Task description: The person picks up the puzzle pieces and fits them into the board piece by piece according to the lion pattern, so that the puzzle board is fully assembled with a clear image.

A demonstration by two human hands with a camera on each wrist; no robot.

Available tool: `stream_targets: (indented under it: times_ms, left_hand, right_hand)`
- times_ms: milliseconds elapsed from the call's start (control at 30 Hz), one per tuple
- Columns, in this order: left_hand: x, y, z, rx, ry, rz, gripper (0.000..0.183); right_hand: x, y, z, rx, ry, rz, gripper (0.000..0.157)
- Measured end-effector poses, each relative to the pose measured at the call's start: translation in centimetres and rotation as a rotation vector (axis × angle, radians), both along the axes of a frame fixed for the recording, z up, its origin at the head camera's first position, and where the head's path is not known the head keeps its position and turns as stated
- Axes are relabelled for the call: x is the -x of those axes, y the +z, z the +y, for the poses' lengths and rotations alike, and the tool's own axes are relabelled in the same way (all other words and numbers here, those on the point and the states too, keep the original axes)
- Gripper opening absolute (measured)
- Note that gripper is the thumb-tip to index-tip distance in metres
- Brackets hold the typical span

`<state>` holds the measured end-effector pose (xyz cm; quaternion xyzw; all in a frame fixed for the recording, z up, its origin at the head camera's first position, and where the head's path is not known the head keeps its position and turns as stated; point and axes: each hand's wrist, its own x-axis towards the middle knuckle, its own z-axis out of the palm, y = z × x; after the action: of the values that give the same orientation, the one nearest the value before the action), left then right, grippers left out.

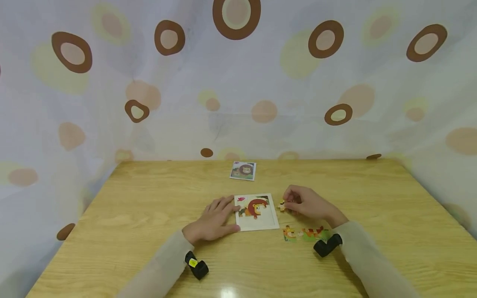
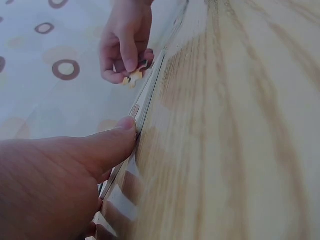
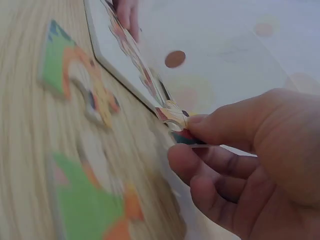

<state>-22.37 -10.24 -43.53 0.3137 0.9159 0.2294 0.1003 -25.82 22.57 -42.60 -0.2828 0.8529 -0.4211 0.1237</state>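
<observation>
A white-framed jigsaw tray (image 1: 275, 215) lies on the table, partly filled with a picture of a lion with a red mane. My left hand (image 1: 214, 219) rests flat along the tray's left side, its thumb (image 2: 112, 145) against the near edge in the left wrist view. Just right of the tray, my right hand (image 1: 307, 203) pinches a jigsaw piece (image 3: 176, 120) between thumb and fingertips. The piece shows yellow, dark red and teal. Loose jigsaw pieces (image 1: 290, 234) in green and orange lie below the right hand, and the right wrist view shows them close up.
A small square lion picture card (image 1: 243, 171) lies behind the tray. The wooden table (image 1: 156, 190) meets a patterned curtain (image 1: 238, 136) at its back edge. Black wrist devices (image 1: 327, 246) sit on both sleeves, the right one close by the loose pieces.
</observation>
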Motion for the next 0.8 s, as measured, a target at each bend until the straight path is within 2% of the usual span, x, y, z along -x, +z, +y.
stream_targets:
  times_ms: [233, 567, 800]
  left_hand:
    - [0.0, 0.0, 0.1, 0.007, -0.002, -0.001, 0.060]
    - [0.1, 0.0, 0.0, -0.005, -0.002, -0.004, 0.060]
    - [0.2, 0.2, 0.1, 0.001, -0.003, -0.022, 0.059]
  right_hand:
    - [-0.2, 0.4, -1.8, -0.017, -0.047, -0.009, 0.007]
    - [-0.6, 0.8, -2.5, 0.019, -0.087, -0.004, 0.007]
    - [-0.7, 0.0, -4.0, 0.026, -0.062, -0.011, 0.007]
